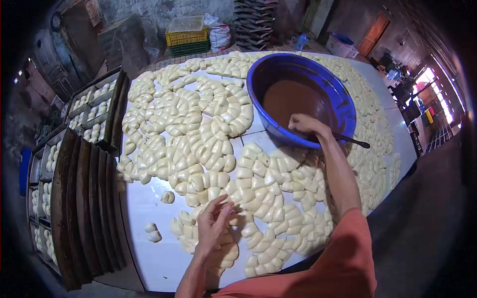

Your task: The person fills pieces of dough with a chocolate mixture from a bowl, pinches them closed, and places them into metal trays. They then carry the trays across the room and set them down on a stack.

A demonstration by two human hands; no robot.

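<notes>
Many pale, glossy dough pieces (174, 111) lie pressed together in rows across the white table (141, 208). Over the near dough is my left hand (214, 221), its fingers apart and slightly curled, holding nothing. A blue basin (258, 102) with brown liquid (293, 102) stands on the table at the upper right. My right hand (307, 125) is over the basin's near side, its fingers closed; what they hold, if anything, is hidden. Beside that wrist a dark handle (355, 141) sticks out over the rim. A few small dough pieces (168, 197) lie apart on the left.
Dark trays (74, 198) stand on edge at the left, near open trays holding dough balls (94, 113). Behind the table are a yellow crate (186, 37), a white sack (219, 37) and a stack of dark trays (254, 22). A white tub (342, 45) stands at the back right.
</notes>
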